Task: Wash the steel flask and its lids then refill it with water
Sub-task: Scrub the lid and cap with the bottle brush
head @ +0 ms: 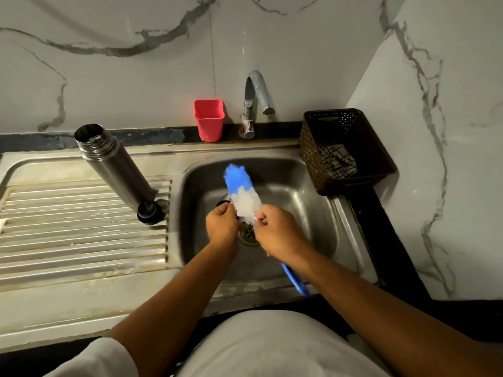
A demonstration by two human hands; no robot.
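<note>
Bottle brush (237, 180) held over the sink (299, 191): the right hand (275, 232) closes its grip just below the bristles (246, 205), probably for short, controlled strokes. Beside that grip, the left hand (221, 225) pinches a small dark piece (221, 204), likely a lid, against the bristles. The steel flask (114, 164) stands open, well left of both grips, on the draining tabletop (81, 240). No lettering is legible.

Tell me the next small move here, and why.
Probably scrub: the right hand grips the brush over the sink, its white bristles against a small dark piece, perhaps a lid, pinched in the left hand. The open flask stands on the drainboard, so it likely comes after.
</note>
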